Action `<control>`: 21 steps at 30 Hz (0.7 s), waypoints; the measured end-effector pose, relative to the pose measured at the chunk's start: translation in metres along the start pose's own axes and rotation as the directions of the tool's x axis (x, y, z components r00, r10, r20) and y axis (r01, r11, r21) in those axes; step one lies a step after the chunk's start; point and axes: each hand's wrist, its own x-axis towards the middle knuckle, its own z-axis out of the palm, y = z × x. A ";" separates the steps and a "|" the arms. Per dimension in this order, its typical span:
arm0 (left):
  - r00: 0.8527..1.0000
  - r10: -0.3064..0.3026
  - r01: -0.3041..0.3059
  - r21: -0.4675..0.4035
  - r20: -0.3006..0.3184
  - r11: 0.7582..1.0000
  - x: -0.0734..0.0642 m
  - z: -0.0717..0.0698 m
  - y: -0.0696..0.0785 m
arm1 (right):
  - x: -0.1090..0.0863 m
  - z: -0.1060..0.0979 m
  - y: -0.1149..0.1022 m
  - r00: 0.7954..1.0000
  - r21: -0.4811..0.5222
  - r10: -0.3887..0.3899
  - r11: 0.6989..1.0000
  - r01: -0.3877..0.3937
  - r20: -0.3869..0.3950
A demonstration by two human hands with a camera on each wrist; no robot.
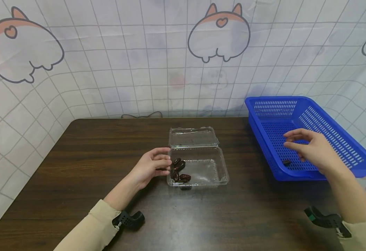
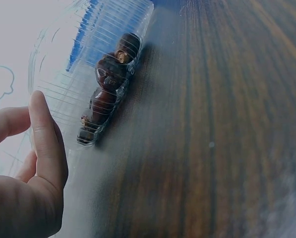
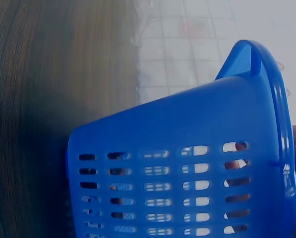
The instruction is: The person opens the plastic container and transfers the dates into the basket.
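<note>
beige sleeves (image 1: 90,226) lie foremost, dates (image 1: 180,165) just beside the left hand (image 1: 149,167).

I have the left hand (image 1: 153,165) at the left side of the clear clamshell container (image 1: 200,170), fingers slightly bent and fanned apart. The right hand (image 1: 316,150) I see well to the container's right, fingers loosely curved, thumb beneath the forefinger (both forearms (image 1: 357,198) partly bare).
</note>
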 end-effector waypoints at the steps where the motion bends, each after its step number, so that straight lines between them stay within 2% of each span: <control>1: 1.000 0.000 0.000 0.000 0.000 1.000 0.000 0.000 0.000 | 0.000 0.000 -0.001 1.000 -0.002 -0.001 1.000 0.001 0.002; 16: 1.000 -0.002 0.002 -0.001 -0.006 1.000 -0.001 0.001 0.000 | 0.003 0.018 -0.035 0.995 0.025 -0.075 0.997 0.074 0.071; 21: 1.000 -0.002 0.002 -0.006 -0.006 1.000 0.000 0.001 0.001 | 0.004 0.028 -0.047 0.985 0.069 -0.116 0.992 0.108 0.128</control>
